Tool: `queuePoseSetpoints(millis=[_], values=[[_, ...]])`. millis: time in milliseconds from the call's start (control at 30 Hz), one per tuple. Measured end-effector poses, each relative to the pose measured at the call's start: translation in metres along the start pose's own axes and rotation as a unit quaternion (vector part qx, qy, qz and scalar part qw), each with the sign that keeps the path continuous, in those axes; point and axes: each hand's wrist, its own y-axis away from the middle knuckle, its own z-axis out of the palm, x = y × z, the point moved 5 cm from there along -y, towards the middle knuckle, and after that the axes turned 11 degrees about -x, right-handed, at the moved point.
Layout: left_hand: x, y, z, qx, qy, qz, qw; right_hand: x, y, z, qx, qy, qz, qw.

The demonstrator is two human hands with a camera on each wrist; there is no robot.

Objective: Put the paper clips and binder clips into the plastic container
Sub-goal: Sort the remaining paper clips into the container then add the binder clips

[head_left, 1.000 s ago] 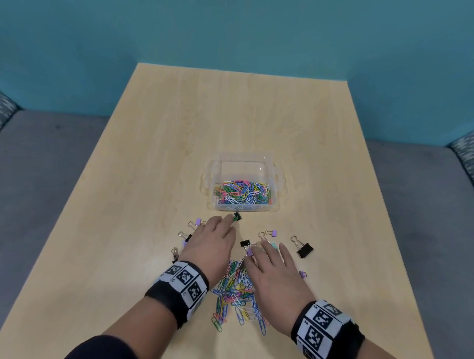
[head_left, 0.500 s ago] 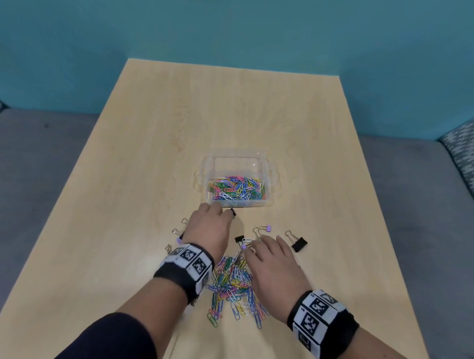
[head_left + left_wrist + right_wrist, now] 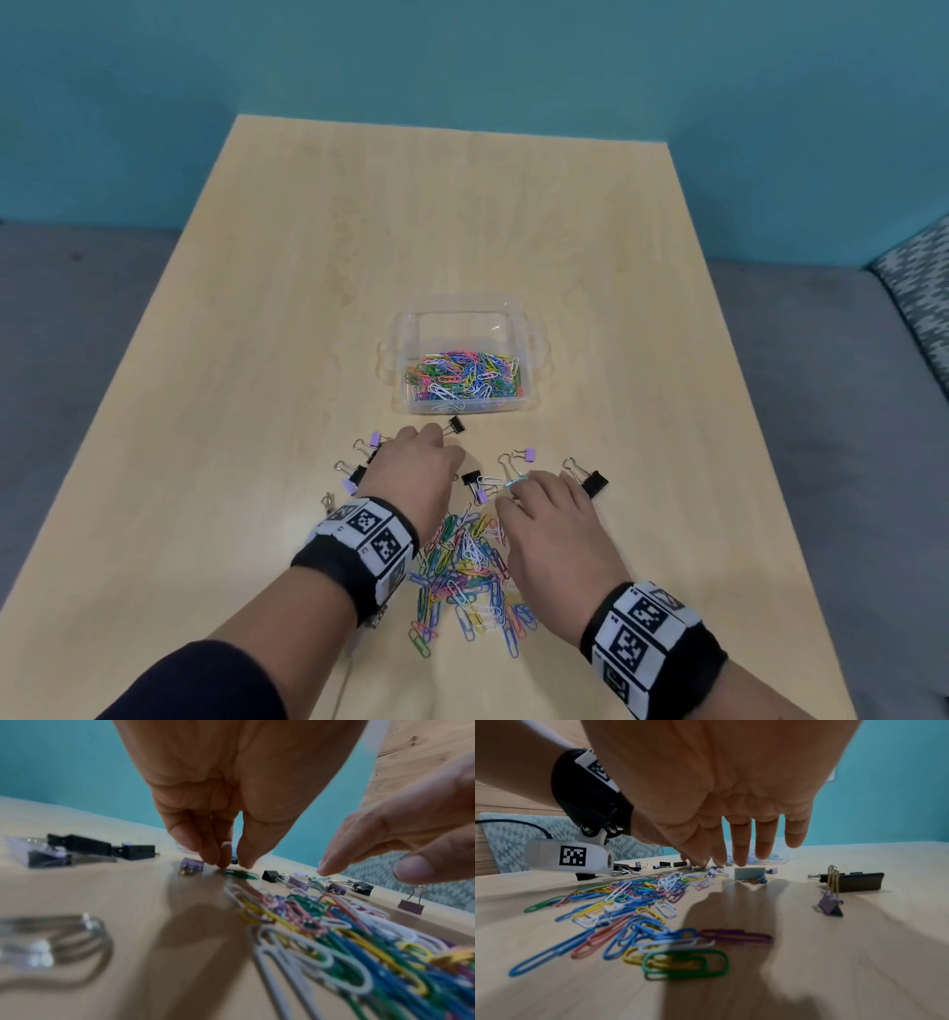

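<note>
The clear plastic container (image 3: 405,329) stands mid-table with several coloured paper clips (image 3: 464,377) inside. A loose pile of paper clips (image 3: 464,570) lies between my hands. My left hand (image 3: 416,465) points down, thumb and fingertips nearly meeting on the table (image 3: 235,862) at the end of a green paper clip (image 3: 241,875), beside a purple binder clip (image 3: 191,866). My right hand (image 3: 549,509) hovers with straight, spread fingers (image 3: 741,860) over a teal binder clip (image 3: 749,874). Black binder clips (image 3: 456,424) (image 3: 594,483) lie near the hands.
More purple and black binder clips (image 3: 359,462) lie scattered left of my left hand, and a purple one (image 3: 529,454) lies ahead of my right. A small purple binder clip (image 3: 830,905) stands at my right. The table edge (image 3: 770,462) and grey seating run along the right.
My left hand has bent its fingers down from the black clip by the container onto the table. The right hand has edged forward a little. The head view has shifted.
</note>
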Motion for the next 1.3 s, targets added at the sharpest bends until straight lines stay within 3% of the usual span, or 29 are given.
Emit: queuePoseSetpoints(millis=[267, 600, 767, 900, 1000, 1067, 1300], values=[[0.016, 0.016, -0.003, -0.005, -0.015, 0.035, 0.999, 0.003, -0.007, 0.003, -0.016, 0.009, 0.02, 1.0], [0.009, 0.027, 0.001, -0.013, -0.029, -0.01, 0.999, 0.011, -0.022, 0.002, -0.071, 0.046, 0.036, 0.996], [-0.005, 0.028, -0.004, 0.002, 0.01, -0.063, 0.998, -0.002, -0.006, 0.005, -0.081, 0.087, -0.001, 0.993], [-0.002, 0.052, -0.006, 0.024, 0.048, -0.059, 0.997, -0.011, 0.015, 0.008, -0.062, 0.07, -0.058, 0.994], [0.007, 0.083, 0.013, 0.041, 0.091, -0.034, 0.994, -0.02, 0.027, 0.018, -0.057, 0.006, -0.113, 0.992], [0.016, 0.089, 0.032, 0.03, 0.116, 0.006, 0.993, -0.025, 0.023, 0.025, -0.053, -0.012, -0.113, 0.992], [0.029, 0.06, 0.045, -0.032, 0.007, 0.08, 0.996, -0.036, 0.023, 0.039, -0.064, -0.028, -0.114, 0.991]])
